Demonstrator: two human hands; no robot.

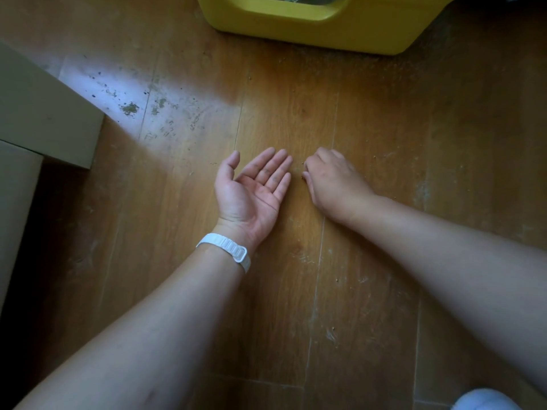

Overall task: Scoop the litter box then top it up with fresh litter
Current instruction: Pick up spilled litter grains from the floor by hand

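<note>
The yellow litter box (313, 28) stands on the wooden floor at the top of the view, and only its near wall and part of its opening show. My left hand (251, 190) lies palm up and open on the floor, fingers straight, with a white band on the wrist. Just to its right, my right hand (331, 182) is palm down with its fingers curled to the floor. Its thumb and fingertips pinch at small brown litter grains (303, 176) between the two hands.
Scattered litter crumbs and dirty specks (130, 108) lie on the floor at the left in a patch of light. A cardboard box (44, 110) stands at the left edge. More crumbs (333, 329) dot the boards near my arms.
</note>
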